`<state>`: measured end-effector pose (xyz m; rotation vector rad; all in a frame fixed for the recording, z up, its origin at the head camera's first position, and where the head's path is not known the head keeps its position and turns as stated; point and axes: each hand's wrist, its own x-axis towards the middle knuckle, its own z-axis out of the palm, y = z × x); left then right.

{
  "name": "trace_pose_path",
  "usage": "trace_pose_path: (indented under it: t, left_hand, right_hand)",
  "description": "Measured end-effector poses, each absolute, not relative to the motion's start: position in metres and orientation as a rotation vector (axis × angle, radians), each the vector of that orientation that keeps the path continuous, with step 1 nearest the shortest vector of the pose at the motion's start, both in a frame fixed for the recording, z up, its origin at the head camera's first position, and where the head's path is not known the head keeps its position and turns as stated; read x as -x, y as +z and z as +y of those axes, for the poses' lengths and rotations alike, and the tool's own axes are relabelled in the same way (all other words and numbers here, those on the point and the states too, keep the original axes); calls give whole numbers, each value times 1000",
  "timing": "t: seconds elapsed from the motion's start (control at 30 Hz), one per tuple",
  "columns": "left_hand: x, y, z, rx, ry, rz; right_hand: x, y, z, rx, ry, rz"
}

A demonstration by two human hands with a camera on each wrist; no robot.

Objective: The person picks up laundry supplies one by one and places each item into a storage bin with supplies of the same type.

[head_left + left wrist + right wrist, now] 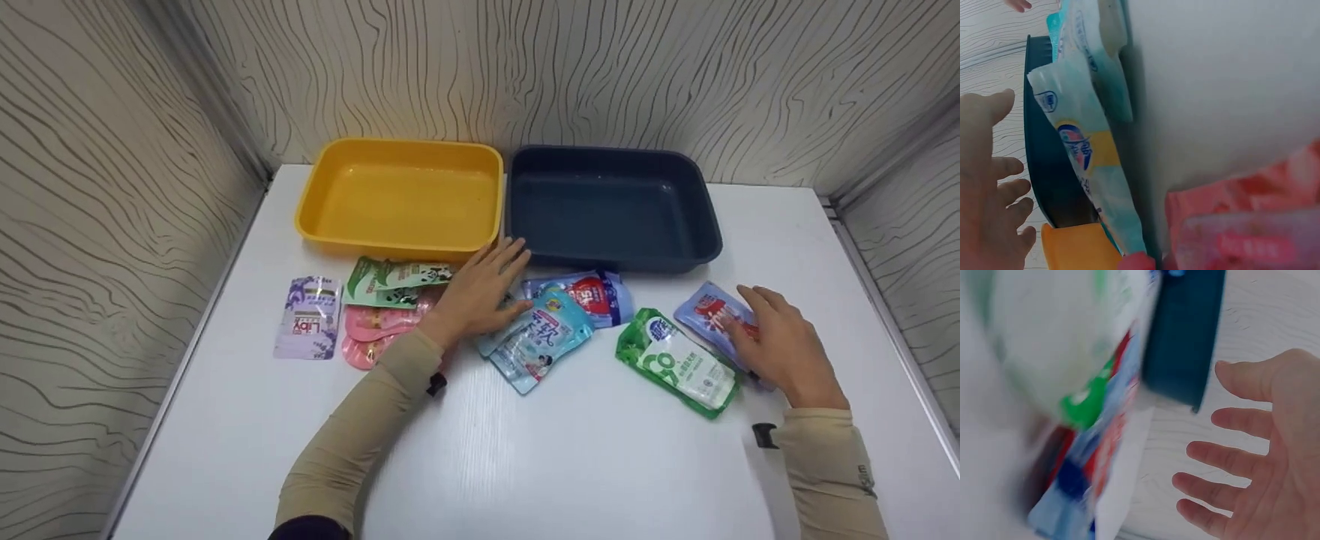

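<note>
Fingers outstretched, my left hand (480, 296) hovers over the pouches in the middle and holds nothing. Beneath and beside it lie light blue pouches (544, 337), with green panda pouches (394, 281) and pink pouches (367, 349) to its left. My right hand (787, 345) is above a blue-and-red pouch (712, 311), partly covering it; in the right wrist view its fingers (1230, 455) are spread and grip nothing. Just left of that hand lies a green-and-white pouch (679, 364). A purple-blue pouch (611, 296) rests behind the light blue ones.
At the back of the white table (562, 465) stand a yellow bin (401, 244) on the left and a dark blue bin (615, 262) beside it. A lilac Liby pouch (307, 319) lies at far left. Wood-patterned walls (480, 75) enclose the table's back and sides.
</note>
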<state>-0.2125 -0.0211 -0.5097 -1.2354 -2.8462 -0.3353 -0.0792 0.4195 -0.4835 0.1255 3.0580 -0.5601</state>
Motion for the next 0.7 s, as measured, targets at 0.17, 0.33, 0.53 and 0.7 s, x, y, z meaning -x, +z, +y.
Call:
trace_pose_path:
  t: [0.17,0.33,0.53,0.7]
  left_hand:
    - [218,-513,-15,1234,-350,-2841]
    - [223,-514,-13,1205,-301,-2817]
    - [221,-513,-13,1191,-258,-2839]
    - [220,-513,-6,1204,-262,-2827]
  right_hand:
    - [76,-496,444,-160,-568,2971]
    - [77,-505,455,-138,-647,2880]
    - [77,-509,461,-183,-684,2819]
    - [66,-506,471,-217,-677,2790]
